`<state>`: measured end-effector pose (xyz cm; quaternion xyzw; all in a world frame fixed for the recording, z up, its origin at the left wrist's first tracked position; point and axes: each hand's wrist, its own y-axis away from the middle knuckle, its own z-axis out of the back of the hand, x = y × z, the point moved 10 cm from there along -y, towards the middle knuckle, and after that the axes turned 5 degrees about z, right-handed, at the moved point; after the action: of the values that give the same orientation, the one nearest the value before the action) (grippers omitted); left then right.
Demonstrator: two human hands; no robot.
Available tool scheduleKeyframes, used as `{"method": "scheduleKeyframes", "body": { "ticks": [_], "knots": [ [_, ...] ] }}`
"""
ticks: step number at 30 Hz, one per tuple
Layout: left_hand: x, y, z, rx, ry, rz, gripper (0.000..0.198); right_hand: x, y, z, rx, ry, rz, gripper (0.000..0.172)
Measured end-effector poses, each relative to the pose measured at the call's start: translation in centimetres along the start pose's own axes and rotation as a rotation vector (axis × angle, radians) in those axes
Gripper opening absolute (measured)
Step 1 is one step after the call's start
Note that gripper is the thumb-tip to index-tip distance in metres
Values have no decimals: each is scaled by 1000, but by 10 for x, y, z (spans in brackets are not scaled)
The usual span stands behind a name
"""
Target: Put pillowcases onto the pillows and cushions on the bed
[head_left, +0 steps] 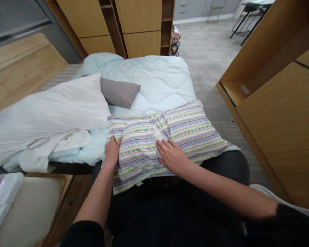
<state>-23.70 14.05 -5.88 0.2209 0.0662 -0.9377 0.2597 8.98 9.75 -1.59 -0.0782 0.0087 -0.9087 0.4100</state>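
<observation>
The left hand [112, 153] touched the left end of the striped pillow [193, 130], its grip unclear; the right hand [172, 156] lay flat, unclasped, across the pillow's middle.

Diffuse light, soft shadows. Pale-blue quilted comforter [164, 76] bright at 12 o'clock. Black fabric sleeve [82, 234] at 7 nearly detailless. Wide-angle skew on yellow-brown wooden cabinet [283, 113] at 3.
</observation>
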Motion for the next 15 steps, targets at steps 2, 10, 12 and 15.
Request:
{"method": "scheduleKeyframes", "body": {
  "ticks": [2, 10, 12, 15],
  "knots": [
    [-14, 18, 42, -231, 47, -133, 61, 1, 4, 7, 2, 36, 19, 30],
    [-140, 152, -27, 160, -169, -908, 47, -68, -2, -6, 25, 39, -429, 22],
    [-145, 158, -57, 175, -236, -842, 56, -78, -3, -21, 41, 46, -546, 30],
    [-152, 163, -67, 202, -193, -826, 55, -80, -12, -42, 61, 55, -564, 32]
  ]
}}
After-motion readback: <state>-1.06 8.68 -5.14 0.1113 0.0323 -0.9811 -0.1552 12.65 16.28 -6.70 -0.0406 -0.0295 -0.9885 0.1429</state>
